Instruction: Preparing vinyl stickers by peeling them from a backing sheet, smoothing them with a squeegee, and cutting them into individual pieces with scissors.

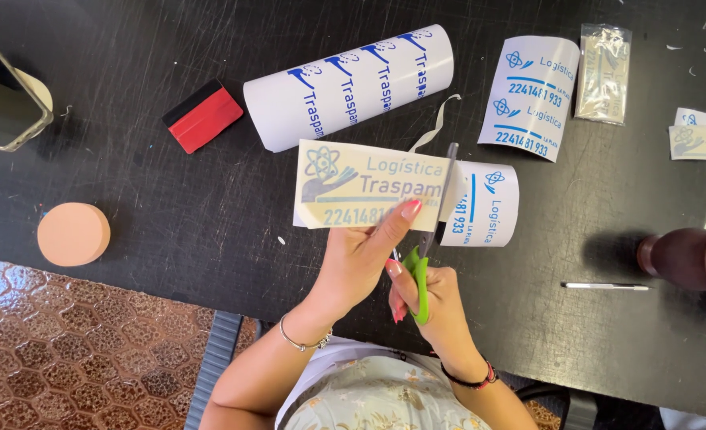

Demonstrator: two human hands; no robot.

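Left hand (353,255) pinches the printed sticker (369,185) above the table (170,215); right hand (432,299) grips green scissors (432,239) mid-cut — right edge nearly trimmed, curled strip (436,123) hanging off, more sheets (532,95) waiting.

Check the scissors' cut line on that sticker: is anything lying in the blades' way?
Nothing visible does. The scissors in the right hand run up the right edge of the sticker sheet; the left hand pinches it left of the blades.

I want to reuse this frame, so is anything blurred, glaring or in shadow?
Head view: sharp overall; the table shows soft glare on its scratches, the cup casts a shadow leftward, the right edge looks slightly stretched; the scissors and both hands are crisp.
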